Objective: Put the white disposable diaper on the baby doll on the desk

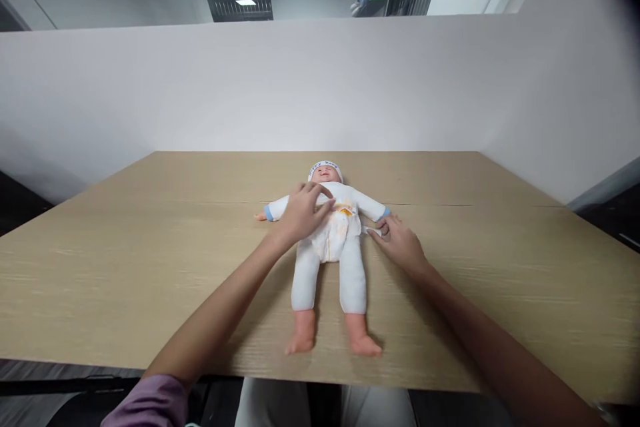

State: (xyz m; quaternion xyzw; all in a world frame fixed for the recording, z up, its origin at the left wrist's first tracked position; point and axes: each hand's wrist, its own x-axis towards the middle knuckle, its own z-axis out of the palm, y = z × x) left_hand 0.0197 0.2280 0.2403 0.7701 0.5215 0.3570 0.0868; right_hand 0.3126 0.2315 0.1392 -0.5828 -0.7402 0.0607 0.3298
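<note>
Leftmost on the doll (303, 280), which lies on its back mid-desk (150, 267) with its feet towards the person, one outstretched arm ends in a blue cuff (269, 213). Just beside that arm, the left hand (305, 210) reaches over the doll's waist, the tips of thumb and forefinger close together; whether those fingers pinch the upper edge of the white diaper (330, 240) cannot be told. This hand is best used as an anchor, pressing lightly so the front panel, with its orange print (345, 211), lies flat and centred between the legs. On the right side, the right hand (400, 243) has its fingers narrowed on a white tab (367, 231) that sticks out from the diaper's side, near the other cuff (386, 212). A low, even pull along the tab's own line should suit it; lifting sharply could wrinkle the panel or drag the doll askew.
</note>
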